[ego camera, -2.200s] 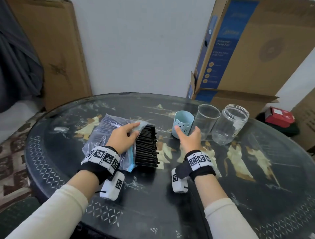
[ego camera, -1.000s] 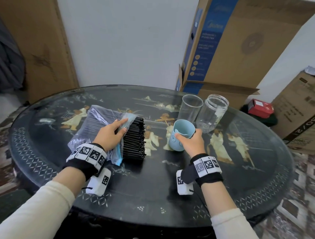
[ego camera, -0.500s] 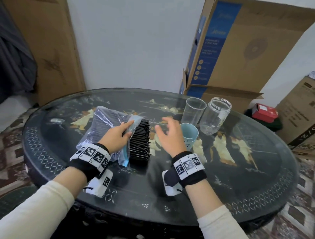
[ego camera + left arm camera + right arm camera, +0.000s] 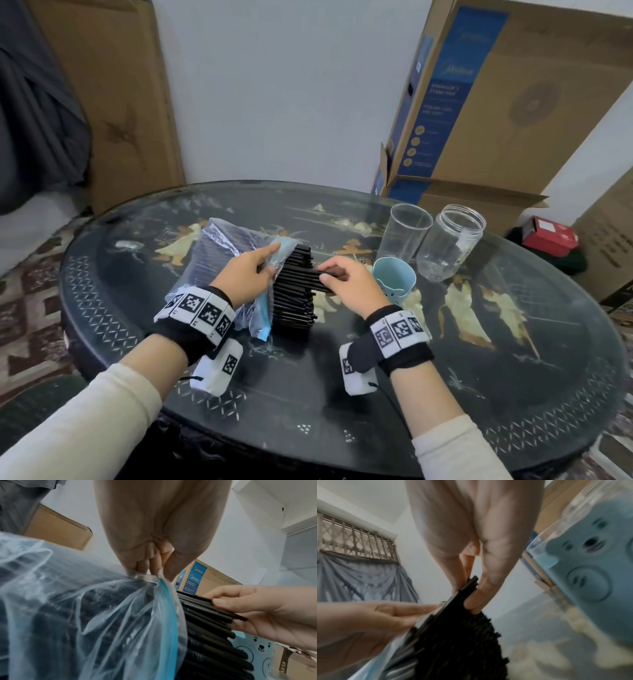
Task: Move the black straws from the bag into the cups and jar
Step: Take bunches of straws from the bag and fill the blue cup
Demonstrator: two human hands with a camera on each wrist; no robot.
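A clear plastic bag (image 4: 219,260) with a blue zip edge lies on the round table, and a thick bundle of black straws (image 4: 294,294) sticks out of its mouth. My left hand (image 4: 253,274) pinches the bag's upper rim (image 4: 145,577) beside the straws. My right hand (image 4: 342,277) pinches a few top straws (image 4: 469,586) between thumb and fingers. To its right stands a light blue bear cup (image 4: 394,281). Behind that are a clear plastic cup (image 4: 404,233) and a clear jar (image 4: 448,243), both upright and holding nothing.
The black painted table (image 4: 513,359) has bare surface in front and to the right. Large cardboard boxes (image 4: 496,102) stand behind the cups, a flat carton (image 4: 113,102) leans at the back left, and a red box (image 4: 548,236) lies off the table's right edge.
My right hand pulled the blue cup nearer, let it go, then moved left and took hold of the top straws. The left hand has kept hold of the bag.
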